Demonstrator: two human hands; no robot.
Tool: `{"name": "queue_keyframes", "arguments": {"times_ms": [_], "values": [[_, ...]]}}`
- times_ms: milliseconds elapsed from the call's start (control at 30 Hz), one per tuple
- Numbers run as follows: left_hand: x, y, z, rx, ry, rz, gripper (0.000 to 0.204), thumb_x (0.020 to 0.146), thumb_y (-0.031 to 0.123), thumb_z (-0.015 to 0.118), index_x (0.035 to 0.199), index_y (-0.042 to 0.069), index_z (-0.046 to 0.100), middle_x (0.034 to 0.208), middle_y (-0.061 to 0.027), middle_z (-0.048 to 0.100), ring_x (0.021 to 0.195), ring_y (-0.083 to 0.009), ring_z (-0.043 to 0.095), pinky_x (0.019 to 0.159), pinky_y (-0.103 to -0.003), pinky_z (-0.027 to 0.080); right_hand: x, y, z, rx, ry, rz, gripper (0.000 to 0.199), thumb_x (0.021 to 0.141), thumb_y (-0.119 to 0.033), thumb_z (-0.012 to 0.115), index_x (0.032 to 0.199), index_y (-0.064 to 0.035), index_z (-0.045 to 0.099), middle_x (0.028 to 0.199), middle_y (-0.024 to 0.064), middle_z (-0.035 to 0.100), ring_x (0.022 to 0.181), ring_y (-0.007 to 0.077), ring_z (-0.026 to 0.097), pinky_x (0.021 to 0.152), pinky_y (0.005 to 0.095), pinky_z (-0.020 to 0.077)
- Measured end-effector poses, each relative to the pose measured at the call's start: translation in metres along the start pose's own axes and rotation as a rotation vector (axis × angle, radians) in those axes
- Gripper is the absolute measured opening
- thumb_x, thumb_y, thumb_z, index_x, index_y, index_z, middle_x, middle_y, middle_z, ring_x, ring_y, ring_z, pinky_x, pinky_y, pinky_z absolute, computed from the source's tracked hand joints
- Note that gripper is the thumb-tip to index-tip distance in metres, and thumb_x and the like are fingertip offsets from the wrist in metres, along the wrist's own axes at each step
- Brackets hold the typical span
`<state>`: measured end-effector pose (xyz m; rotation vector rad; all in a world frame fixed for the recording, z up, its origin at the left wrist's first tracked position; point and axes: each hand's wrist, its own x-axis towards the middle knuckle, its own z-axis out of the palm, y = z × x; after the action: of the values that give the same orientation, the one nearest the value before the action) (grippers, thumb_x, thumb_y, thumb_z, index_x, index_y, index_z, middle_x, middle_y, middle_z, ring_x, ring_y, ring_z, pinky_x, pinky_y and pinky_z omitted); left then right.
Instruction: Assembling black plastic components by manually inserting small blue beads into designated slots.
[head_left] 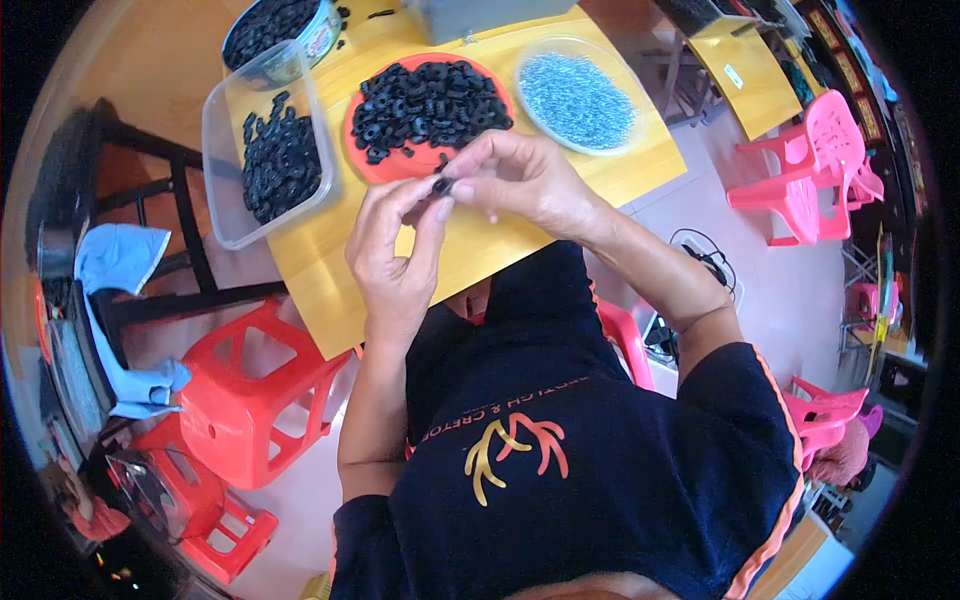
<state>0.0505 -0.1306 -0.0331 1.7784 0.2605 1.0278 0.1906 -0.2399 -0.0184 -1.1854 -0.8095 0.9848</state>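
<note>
Pinched between the fingertips of both hands, a small black ring (441, 186) sits just over the near rim of the red plate (352, 130). Left hand (393, 250) comes up from six o'clock and closes thumb and forefinger on the ring; right hand (520, 180) comes in from three o'clock and nips the same piece from the other side, so both are clenched on it. Whether a second part is pushed through the ring I cannot tell; it is too small.

From the grip, the heap of black rings (430, 100) on the red plate lies at twelve o'clock, just beyond the fingers, and the right hand is nearer. A clear round dish of small silvery metal parts (578, 98) lies at one o'clock. A clear rectangular tub (222, 190) with more black rings lies at nine to ten o'clock, its long axis running away from the person. A round tin (275, 28) with a coloured printed band stands at eleven o'clock on the yellow table (480, 260)
</note>
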Motion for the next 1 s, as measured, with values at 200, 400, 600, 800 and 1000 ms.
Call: {"name": "queue_keyframes", "arguments": {"times_ms": [200, 400, 600, 800, 1000], "values": [[-0.006, -0.005, 0.008, 0.009, -0.111, -0.085, 0.015, 0.083, -0.004, 0.067, 0.097, -0.001, 0.063, 0.087, -0.0079, 0.062, 0.071, -0.0126, 0.060, 0.063, -0.024, 0.049, -0.016, 0.010, -0.010, -0.039, 0.012, 0.001, 0.014, 0.090, -0.009, 0.065, 0.101, -0.0020, 0.063, 0.095, 0.0025, 0.064, 0.079, 0.0059, 0.057, 0.065, 0.0212, 0.0472], [-0.011, -0.013, 0.015, 0.038, -0.164, -0.150, 0.012, 0.085, -0.003, 0.064, 0.097, -0.001, 0.063, 0.086, -0.0086, 0.061, 0.071, -0.0123, 0.060, 0.063, -0.024, 0.049, -0.029, 0.020, -0.022, -0.335, 0.071, -0.106, 0.015, 0.091, -0.012, 0.064, 0.101, -0.0010, 0.063, 0.094, 0.0006, 0.065, 0.084, 0.0090, 0.059, 0.069, 0.0268, 0.0507], [-0.020, -0.035, 0.012, -0.016, -0.167, -0.310, 0.011, 0.087, -0.002, 0.063, 0.098, 0.000, 0.062, 0.086, -0.0057, 0.061, 0.072, -0.0109, 0.060, 0.064, -0.023, 0.050, -0.039, -0.011, -0.108, -1.396, 0.333, -0.228, 0.013, 0.082, -0.013, 0.064, 0.092, -0.0062, 0.068, 0.088, 0.0114, 0.066, 0.080, 0.0282, 0.065, 0.070, 0.0352, 0.0517], [-0.025, -0.048, 0.012, -0.002, -0.230, -0.342, 0.011, 0.086, 0.000, 0.064, 0.097, 0.000, 0.063, 0.084, -0.0045, 0.062, 0.072, -0.0100, 0.059, 0.065, -0.023, 0.047, -0.054, -0.027, -0.158, -1.530, 0.244, -0.077, 0.016, 0.081, -0.020, 0.065, 0.092, -0.0088, 0.068, 0.089, 0.0109, 0.064, 0.081, 0.0312, 0.064, 0.070, 0.0410, 0.0515], [-0.026, -0.050, 0.014, -0.005, -0.256, -0.368, 0.011, 0.086, 0.002, 0.065, 0.096, 0.000, 0.063, 0.084, -0.0040, 0.062, 0.072, -0.0097, 0.057, 0.065, -0.023, 0.046, -0.039, -0.019, -0.154, -1.495, 0.240, -0.205, 0.016, 0.081, -0.023, 0.066, 0.092, -0.0114, 0.069, 0.089, 0.0105, 0.063, 0.083, 0.0316, 0.063, 0.072, 0.0410, 0.0509]]}}
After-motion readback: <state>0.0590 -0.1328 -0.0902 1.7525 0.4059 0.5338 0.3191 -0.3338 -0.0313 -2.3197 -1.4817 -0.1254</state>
